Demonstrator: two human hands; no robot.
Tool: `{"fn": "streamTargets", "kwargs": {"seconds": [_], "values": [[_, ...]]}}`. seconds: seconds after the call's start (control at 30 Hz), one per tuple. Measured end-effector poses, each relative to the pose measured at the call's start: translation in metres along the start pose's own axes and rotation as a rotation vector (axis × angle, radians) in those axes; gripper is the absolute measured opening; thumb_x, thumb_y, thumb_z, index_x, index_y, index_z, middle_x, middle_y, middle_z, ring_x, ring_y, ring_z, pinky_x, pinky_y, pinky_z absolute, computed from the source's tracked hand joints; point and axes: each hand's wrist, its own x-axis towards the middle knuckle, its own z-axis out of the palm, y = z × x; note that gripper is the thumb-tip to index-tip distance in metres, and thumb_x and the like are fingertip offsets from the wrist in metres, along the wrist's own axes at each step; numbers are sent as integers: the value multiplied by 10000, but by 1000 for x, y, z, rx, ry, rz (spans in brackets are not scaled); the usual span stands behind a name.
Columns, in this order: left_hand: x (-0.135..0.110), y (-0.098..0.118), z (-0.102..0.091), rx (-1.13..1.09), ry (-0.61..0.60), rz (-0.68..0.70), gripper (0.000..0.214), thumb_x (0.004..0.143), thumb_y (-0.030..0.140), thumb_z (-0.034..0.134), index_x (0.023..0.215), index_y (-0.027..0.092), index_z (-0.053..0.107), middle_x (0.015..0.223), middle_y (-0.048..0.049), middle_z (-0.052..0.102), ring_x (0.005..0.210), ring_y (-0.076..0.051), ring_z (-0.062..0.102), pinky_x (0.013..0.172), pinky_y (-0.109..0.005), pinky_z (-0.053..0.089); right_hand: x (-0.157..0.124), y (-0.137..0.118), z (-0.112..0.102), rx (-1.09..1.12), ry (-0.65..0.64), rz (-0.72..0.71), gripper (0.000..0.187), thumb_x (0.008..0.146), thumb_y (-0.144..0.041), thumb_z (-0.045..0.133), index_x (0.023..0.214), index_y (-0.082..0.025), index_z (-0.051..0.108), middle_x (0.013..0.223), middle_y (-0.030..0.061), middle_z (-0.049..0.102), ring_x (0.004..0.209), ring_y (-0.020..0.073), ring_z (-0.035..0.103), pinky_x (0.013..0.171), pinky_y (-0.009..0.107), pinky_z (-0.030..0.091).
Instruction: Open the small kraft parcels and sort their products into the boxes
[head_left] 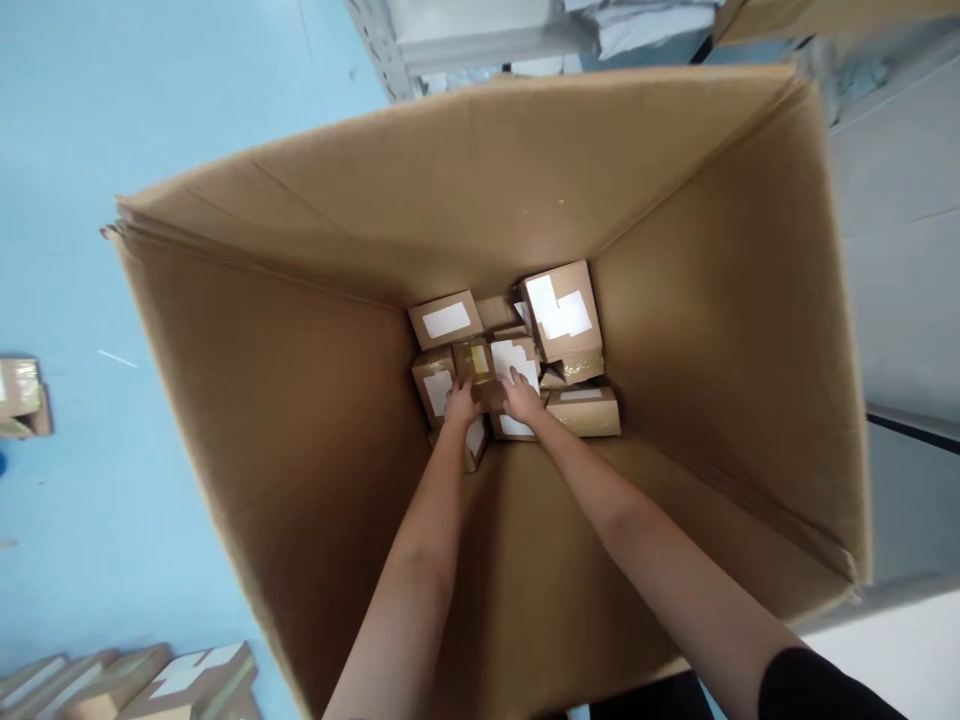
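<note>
Left hand (462,404) and right hand (523,402) deep inside big box (757,290) | fingers at small taped carton (472,360) | can't tell if gripping

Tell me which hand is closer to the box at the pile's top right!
Right. In the picture, the right hand is below and left of that box; the left hand is farther left, so farther away.

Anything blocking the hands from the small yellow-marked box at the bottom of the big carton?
Nothing visible: the left hand and right hand are at either side of the small yellow-marked box. Other boxes sit close around it.
</note>
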Motion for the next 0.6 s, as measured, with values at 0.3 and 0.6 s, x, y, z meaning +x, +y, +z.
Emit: {"fn": "streamTargets", "kwargs": {"seconds": [0.3, 0.6], "values": [[15, -14, 32, -148, 106, -46, 733, 867, 230, 737, 1561, 192, 504, 1423, -178, 610, 1234, -300, 658, 1068, -373, 511, 64, 7, 60, 174, -158, -6, 957, 903, -253, 673, 1708, -160, 164, 1452, 189, 598, 1228, 300, 647, 1052, 394, 520], [-65, 26, -3, -38, 193, -38, 523, 954, 242, 639, 1476, 263, 607, 1283, -122, 628, 1152, -253, 658, 974, -322, 538, -22, -20, 20, 163, -4, 73, 688, 1001, -178, 550, 1660, -182, 355, 1406, 180, 609, 1267, 264, 612, 1115, 368, 453]]}}
